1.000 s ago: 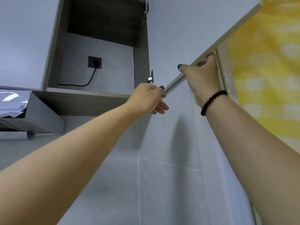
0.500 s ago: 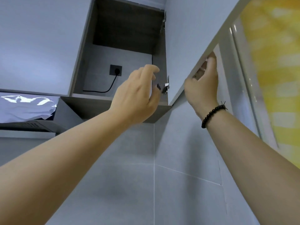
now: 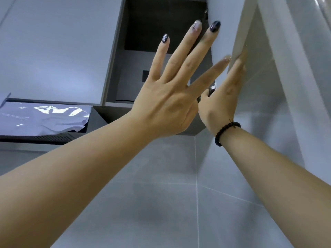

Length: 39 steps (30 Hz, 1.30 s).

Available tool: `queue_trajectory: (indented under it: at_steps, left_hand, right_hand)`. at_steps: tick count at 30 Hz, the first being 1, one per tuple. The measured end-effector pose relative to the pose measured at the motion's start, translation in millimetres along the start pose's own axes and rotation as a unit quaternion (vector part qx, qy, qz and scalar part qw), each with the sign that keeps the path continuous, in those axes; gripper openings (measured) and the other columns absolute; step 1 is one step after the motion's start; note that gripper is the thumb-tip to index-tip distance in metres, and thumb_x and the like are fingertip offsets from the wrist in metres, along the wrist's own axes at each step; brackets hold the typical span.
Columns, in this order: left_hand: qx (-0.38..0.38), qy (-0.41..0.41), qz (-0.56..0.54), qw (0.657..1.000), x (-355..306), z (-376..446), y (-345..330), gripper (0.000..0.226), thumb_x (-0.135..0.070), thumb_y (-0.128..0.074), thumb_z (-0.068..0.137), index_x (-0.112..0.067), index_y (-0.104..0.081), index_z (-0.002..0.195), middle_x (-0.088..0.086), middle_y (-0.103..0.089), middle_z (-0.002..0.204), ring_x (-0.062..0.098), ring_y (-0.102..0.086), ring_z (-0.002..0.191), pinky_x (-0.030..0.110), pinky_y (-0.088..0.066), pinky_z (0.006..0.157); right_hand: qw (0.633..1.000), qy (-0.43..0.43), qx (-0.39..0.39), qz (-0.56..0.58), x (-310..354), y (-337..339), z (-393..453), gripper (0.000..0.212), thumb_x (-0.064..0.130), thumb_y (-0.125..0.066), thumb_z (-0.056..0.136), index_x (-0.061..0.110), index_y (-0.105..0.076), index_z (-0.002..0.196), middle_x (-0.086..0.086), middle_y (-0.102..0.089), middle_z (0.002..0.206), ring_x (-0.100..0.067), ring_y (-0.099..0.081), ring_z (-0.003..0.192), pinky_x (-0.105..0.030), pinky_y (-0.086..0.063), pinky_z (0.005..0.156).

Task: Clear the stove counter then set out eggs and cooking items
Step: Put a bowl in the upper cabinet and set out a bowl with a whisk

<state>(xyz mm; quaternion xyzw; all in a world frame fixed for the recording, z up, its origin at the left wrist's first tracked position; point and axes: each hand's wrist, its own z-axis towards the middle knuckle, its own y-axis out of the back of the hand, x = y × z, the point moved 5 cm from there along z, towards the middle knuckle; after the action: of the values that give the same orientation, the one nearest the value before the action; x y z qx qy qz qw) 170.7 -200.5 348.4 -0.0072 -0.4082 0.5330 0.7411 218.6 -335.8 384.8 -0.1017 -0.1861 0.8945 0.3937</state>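
Note:
I am looking up at a grey wall cabinet whose opening looks dark, with nothing visible inside. The cabinet door hangs open to the right of the opening. My left hand is raised in front of the opening, flat with fingers spread and holding nothing. Its upper fingertips reach the door's inner face. My right hand, with a black bead bracelet at the wrist, grips the door's lower edge with the thumb on one side and the fingers behind it. No eggs or cooking items are in sight.
A closed cabinet door is to the left. Below it is a range hood covered in crinkled foil. A black socket sits on the cabinet's back wall. Grey wall tiles fill the lower view, and a pale window frame runs up the right.
My left hand rose from near the door hinge and spread flat in front of the opening. My right hand kept its hold on the door's lower edge. The view moved closer.

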Motion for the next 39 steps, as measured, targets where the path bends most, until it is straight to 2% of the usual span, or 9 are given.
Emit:
queue_trajectory:
  at_steps: [2,3,5,9,13,15,20,25,39]
  left_hand:
    - [0.001,-0.003,0.015,1.0,0.3,-2.2,-3.3,0.062,-0.012,-0.046,0.086,-0.019,-0.039,0.147,0.026,-0.033,0.151,0.044,-0.027,0.141,0.063,-0.015,0.113]
    - [0.006,-0.003,0.021,1.0,1.5,-3.5,-5.7,0.063,-0.013,-0.046,0.086,-0.02,-0.038,0.148,0.025,-0.033,0.152,0.044,-0.027,0.142,0.063,-0.015,0.113]
    - [0.02,0.004,0.039,0.999,6.0,-6.0,-10.5,0.063,-0.017,-0.045,0.087,-0.022,-0.034,0.15,0.024,-0.03,0.154,0.043,-0.025,0.143,0.065,-0.013,0.112]
    - [0.067,0.039,0.085,0.993,27.1,-19.1,-24.4,0.064,-0.031,-0.042,0.09,-0.022,-0.027,0.152,0.019,-0.018,0.159,0.038,-0.015,0.147,0.065,-0.01,0.113]
    - [0.128,0.092,0.101,0.982,65.5,-44.2,-42.3,0.055,-0.031,-0.046,0.088,-0.012,-0.046,0.139,0.021,-0.022,0.158,0.036,-0.012,0.149,0.063,-0.004,0.113]
    - [0.166,0.114,0.101,0.974,83.9,-59.4,-51.8,0.055,-0.03,-0.049,0.086,-0.01,-0.046,0.137,0.023,-0.024,0.156,0.036,-0.012,0.148,0.063,-0.002,0.113]
    - [0.272,0.139,0.073,0.949,111.6,-94.3,-71.7,0.072,-0.037,-0.043,0.09,-0.022,-0.012,0.153,0.012,0.0,0.162,0.029,0.007,0.15,0.058,0.006,0.115]
    - [0.359,0.121,0.09,0.921,117.2,-110.0,-91.3,0.092,-0.043,-0.045,0.089,-0.022,0.02,0.151,0.013,0.029,0.157,0.033,0.029,0.144,0.061,0.017,0.11]
    - [0.389,0.141,0.044,0.909,124.6,-151.5,-137.9,0.105,-0.037,-0.055,0.085,-0.021,0.028,0.147,0.013,0.032,0.155,0.036,0.029,0.143,0.062,0.014,0.11]
  right_hand:
    - [0.999,0.036,0.014,0.012,2.7,-7.4,-3.1,0.089,-0.004,-0.054,0.084,0.014,-0.002,0.154,-0.005,-0.01,0.16,-0.015,-0.017,0.147,-0.032,-0.031,0.116]
    - [0.998,0.059,0.02,0.005,3.8,-11.7,-5.7,0.086,-0.002,-0.055,0.086,0.011,-0.004,0.153,-0.007,-0.011,0.16,-0.016,-0.016,0.147,-0.036,-0.028,0.118]
    - [0.993,0.11,0.034,-0.027,4.9,-21.6,-11.9,0.083,-0.002,-0.056,0.086,0.006,-0.006,0.152,-0.01,-0.013,0.16,-0.017,-0.014,0.148,-0.034,-0.022,0.12]
    - [0.979,0.171,0.061,-0.089,0.3,-49.0,-21.0,0.08,-0.003,-0.061,0.082,0.005,-0.02,0.151,-0.014,-0.023,0.156,-0.023,-0.022,0.146,-0.03,-0.022,0.119]
    - [0.967,0.147,0.157,-0.14,-2.6,-74.9,-37.3,0.084,-0.007,-0.055,0.077,0.015,-0.023,0.152,-0.013,-0.02,0.157,-0.023,-0.019,0.145,-0.027,-0.02,0.115]
    - [0.952,0.136,0.214,-0.173,-6.4,-85.2,-45.7,0.087,-0.003,-0.056,0.079,0.021,-0.018,0.153,-0.012,-0.015,0.158,-0.024,-0.015,0.146,-0.034,-0.021,0.118]
    - [0.918,0.154,0.251,-0.265,-15.9,-110.2,-57.4,0.093,0.003,-0.06,0.075,0.019,-0.013,0.154,-0.019,-0.017,0.157,-0.035,-0.015,0.146,-0.048,-0.022,0.118]
    - [0.892,0.184,0.247,-0.331,-25.1,-116.9,-61.1,0.096,0.005,-0.061,0.072,0.016,-0.012,0.154,-0.02,-0.023,0.154,-0.037,-0.021,0.144,-0.05,-0.025,0.116]
    - [0.81,0.136,0.412,-0.394,-36.8,-125.8,-63.3,0.099,0.006,-0.057,0.082,0.028,0.008,0.153,-0.003,0.011,0.162,-0.026,0.005,0.149,-0.053,-0.019,0.117]
